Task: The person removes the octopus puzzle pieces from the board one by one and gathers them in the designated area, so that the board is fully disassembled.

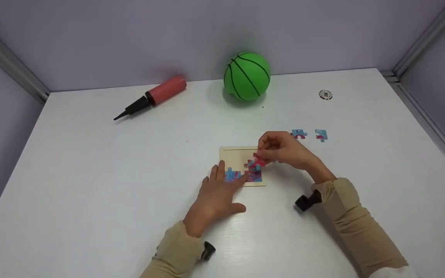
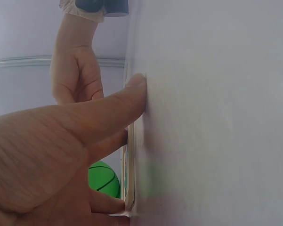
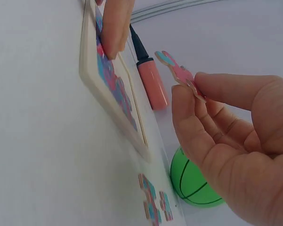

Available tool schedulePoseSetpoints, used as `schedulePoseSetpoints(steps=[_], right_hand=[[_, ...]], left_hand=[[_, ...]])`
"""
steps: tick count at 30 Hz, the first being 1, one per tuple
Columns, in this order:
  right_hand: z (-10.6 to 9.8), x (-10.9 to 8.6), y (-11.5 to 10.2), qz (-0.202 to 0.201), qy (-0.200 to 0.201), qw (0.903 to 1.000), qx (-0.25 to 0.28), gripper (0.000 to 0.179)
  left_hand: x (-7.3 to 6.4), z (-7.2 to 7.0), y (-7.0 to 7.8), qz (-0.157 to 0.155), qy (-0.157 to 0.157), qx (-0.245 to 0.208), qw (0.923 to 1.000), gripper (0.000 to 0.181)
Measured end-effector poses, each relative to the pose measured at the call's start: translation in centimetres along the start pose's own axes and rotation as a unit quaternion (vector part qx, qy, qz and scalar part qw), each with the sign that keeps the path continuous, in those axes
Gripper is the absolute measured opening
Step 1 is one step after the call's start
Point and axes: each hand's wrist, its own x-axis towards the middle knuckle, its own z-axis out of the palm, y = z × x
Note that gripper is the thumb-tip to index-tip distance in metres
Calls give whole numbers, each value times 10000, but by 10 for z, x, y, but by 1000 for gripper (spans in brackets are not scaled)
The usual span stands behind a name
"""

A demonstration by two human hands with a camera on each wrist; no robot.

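Note:
A shallow wooden puzzle tray point(image 1: 238, 155) lies on the table, with blue, pink and purple jigsaw pieces point(image 1: 255, 177) along its near and right parts. My left hand point(image 1: 215, 197) rests over the near-left part of the tray, fingers extended and thumb out to the side. Above the tray's right edge, my right hand point(image 1: 287, 150) pinches a pink and light-blue puzzle piece point(image 3: 182, 74) between thumb and fingertips. The right wrist view shows that piece held clear of the tray. Part of the tray is hidden under the left fingers.
Loose puzzle pieces point(image 1: 299, 133) lie beyond the right hand, one point(image 1: 321, 134) farther right. Toward the back are a green ball point(image 1: 247, 76), a red and black hand pump point(image 1: 166, 90) and a poker chip point(image 1: 325, 95). Walls border the table's back and sides.

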Motion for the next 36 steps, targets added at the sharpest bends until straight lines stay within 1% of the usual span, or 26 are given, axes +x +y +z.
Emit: schedulePoseSetpoints(steps=[6,13,19,21,25,28,32,34,36], right_hand=[[-25,-15,7,250,382,9989,-123,19],[-52,-30,16,232,652,9972,-295,24],[-69,-38,23,441,1056,9917,-593,25],[-73,-40,27,554,1082,9903,-674,25],[-77,-40,31,767,995,9876,-946,24],[-78,-41,32,887,1021,9824,-1289,21],[-78,-41,31,1031,1153,9702,-1863,16],[-77,-41,31,1053,1194,9651,-2079,15],[-77,-41,31,1034,1211,9620,-2217,14]], left_hand=[[-1,0,0,1,55,-22,10000,74],[-2,0,-1,58,137,-71,9999,74],[-2,0,-2,190,151,-89,9997,73],[-2,1,-1,192,130,-84,9997,74],[-1,0,-1,165,104,-105,9998,74],[-1,1,-1,139,98,-91,9998,74],[-1,1,-1,80,75,-62,9999,74],[-1,1,-1,74,82,-53,9999,74],[-1,1,-2,80,97,-38,9999,74]])
